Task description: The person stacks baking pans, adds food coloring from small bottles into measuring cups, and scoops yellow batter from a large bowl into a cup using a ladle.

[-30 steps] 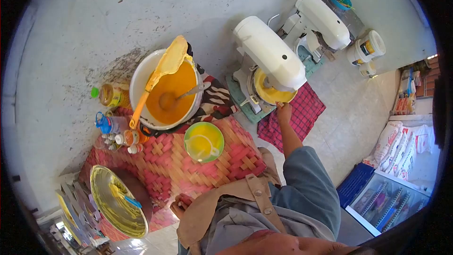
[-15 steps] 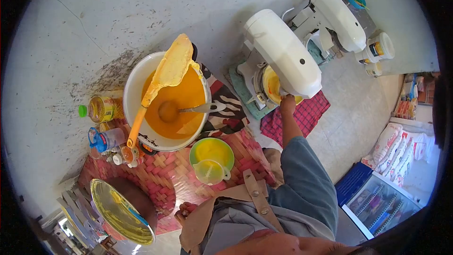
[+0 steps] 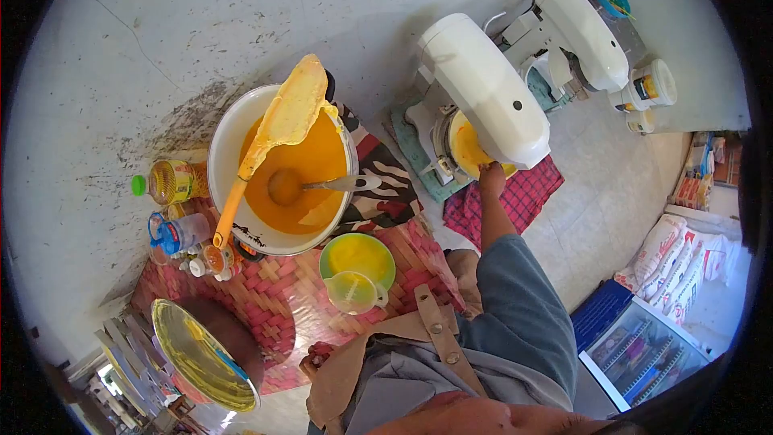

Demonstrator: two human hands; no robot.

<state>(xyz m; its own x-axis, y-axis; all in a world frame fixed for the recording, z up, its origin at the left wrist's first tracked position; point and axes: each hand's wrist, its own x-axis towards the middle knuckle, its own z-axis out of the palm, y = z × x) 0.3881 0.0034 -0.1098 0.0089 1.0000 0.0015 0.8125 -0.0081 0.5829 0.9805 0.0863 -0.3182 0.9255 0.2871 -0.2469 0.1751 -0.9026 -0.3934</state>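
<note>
My right hand (image 3: 491, 177) reaches to the near rim of the mixer's bowl (image 3: 465, 141), which has yellow batter inside. Its fingers are closed at the rim, and what they hold, if anything, is too small to make out. Over the bowl hangs the head of a white stand mixer (image 3: 487, 84). My left hand (image 3: 316, 357) is low by the apron at the table's edge, fingers curled and partly hidden. Nearest to it on the table are a clear measuring cup (image 3: 353, 294) and a green bowl (image 3: 378, 256) with yellow liquid.
A large white pot (image 3: 219, 165) of orange liquid holds a ladle (image 3: 342, 184); an orange-handled spatula (image 3: 278, 125) lies across its rim. Bottles (image 3: 173, 184) stand left. A batter-smeared metal bowl (image 3: 241, 338) sits tilted. Behind is a second mixer (image 3: 584, 36); right, a glass-topped freezer (image 3: 644, 354).
My right hand has shifted slightly at the bowl's rim, and a pale patch beside its fingers no longer shows. The left hand stays curled by the apron. The view has moved slightly.
</note>
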